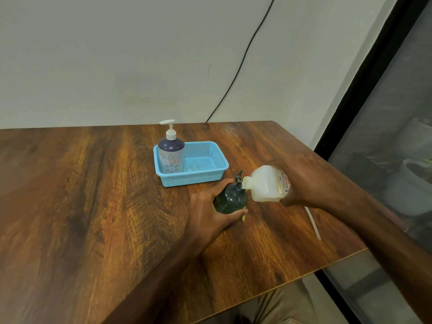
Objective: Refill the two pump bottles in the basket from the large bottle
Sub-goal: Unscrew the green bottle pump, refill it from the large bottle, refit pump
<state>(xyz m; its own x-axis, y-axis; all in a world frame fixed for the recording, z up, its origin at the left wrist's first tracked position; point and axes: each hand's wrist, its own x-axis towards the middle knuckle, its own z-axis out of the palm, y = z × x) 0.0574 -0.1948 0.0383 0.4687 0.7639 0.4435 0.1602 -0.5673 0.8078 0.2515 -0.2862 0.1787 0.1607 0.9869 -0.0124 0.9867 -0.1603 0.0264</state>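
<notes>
— Plastic, milky and thin-walled, that large bottle (pixel 264 183): how will it handle?
— Light enough for one hand, I'd judge, but the walls likely give under a squeeze, so take it round the body, well back from the mouth. The right grip (pixel 301 183) does just that. It is wrapped round the labelled rear half, with the bottle tipped over and its mouth right at the top of the dark pump bottle (pixel 230 198).
— And the dark one?
— Smooth and round, probably slippery if soap runs down it, and easy to knock over. It stands on the tabletop (pixel 93 183), just in front of the blue basket (pixel 191 178). The left grip (pixel 210 211) clasps its belly, fingers on the far side, thumb on the near.
— Its pump?
— A black head pokes up beside the mouth; whether it's screwed on I cannot tell.
— The other pump bottle (pixel 170 157)?
— Upright in the basket's left end, white pump on.
</notes>
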